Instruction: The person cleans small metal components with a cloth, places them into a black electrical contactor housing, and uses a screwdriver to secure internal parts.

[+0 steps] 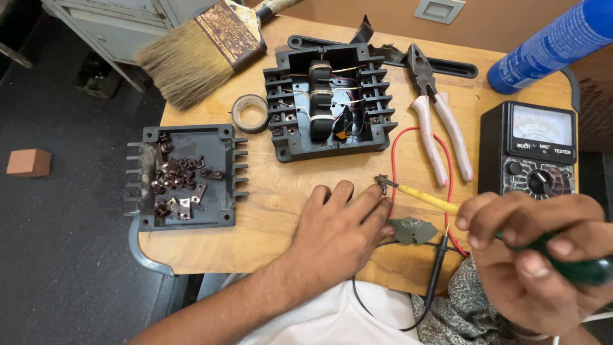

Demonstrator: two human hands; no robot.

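My right hand (pixel 533 255) grips a screwdriver with a green handle (pixel 578 267) and a yellow shaft (pixel 424 199). Its tip meets a small metal terminal piece (pixel 383 183) on the wooden table (pixel 281 211). My left hand (pixel 338 230) lies flat on the table, fingertips right beside that piece. A small green circuit board (pixel 414 230) sits just right of my left hand. Beyond, an open dark plastic housing (pixel 329 102) shows coils and thin wires inside.
The housing's lid (pixel 185 176) lies at the left holding several small screws and metal tabs. A tape roll (pixel 250 112), a wide paintbrush (pixel 201 48), pliers (pixel 437 121), an analog multimeter (pixel 530 150) with red and black leads, and a blue spray can (pixel 552 45) surround the work.
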